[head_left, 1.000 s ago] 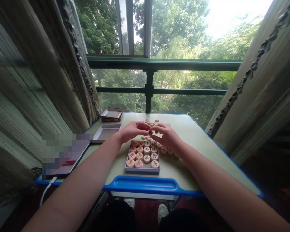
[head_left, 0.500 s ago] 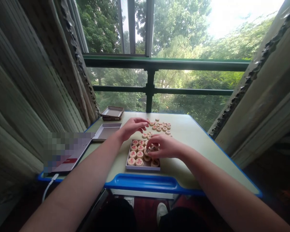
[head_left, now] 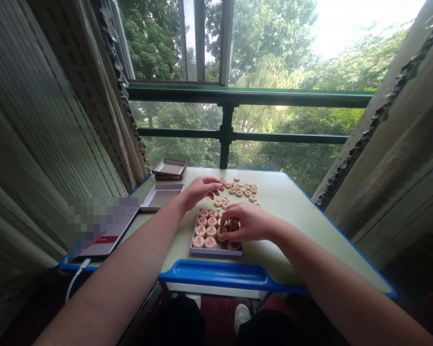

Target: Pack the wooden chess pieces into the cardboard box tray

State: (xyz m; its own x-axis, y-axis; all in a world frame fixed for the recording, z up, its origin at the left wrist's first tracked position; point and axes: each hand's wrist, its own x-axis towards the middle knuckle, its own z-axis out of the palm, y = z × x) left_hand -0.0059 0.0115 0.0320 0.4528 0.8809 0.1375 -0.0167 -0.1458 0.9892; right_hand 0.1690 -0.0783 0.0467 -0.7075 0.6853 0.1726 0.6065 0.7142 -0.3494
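Note:
A shallow box (head_left: 216,251) in front of me holds round wooden Chinese chess pieces, red-lettered ones (head_left: 210,231) in its left columns. My right hand (head_left: 250,222) is over the box's right part, thumb and fingers closed around a black-lettered Chinese chess piece (head_left: 222,232); the hand hides some of the pieces below. My left hand (head_left: 202,188) hovers beyond the box's far left side, open, with fingers stretched toward the loose pieces (head_left: 239,193) on the table. Whether its fingertips touch a piece, I cannot tell.
An open, shallow box lid (head_left: 161,196) lies on the table at left, and stacked trays (head_left: 169,169) stand behind it. A laptop-like device (head_left: 111,233) with a white cable (head_left: 80,269) sits at the left edge. The table's blue front rim (head_left: 216,273) has a molded groove.
My right hand has lowered the black-lettered piece slightly into the box. My left hand keeps nearly the same place. The whole view has shifted a little.

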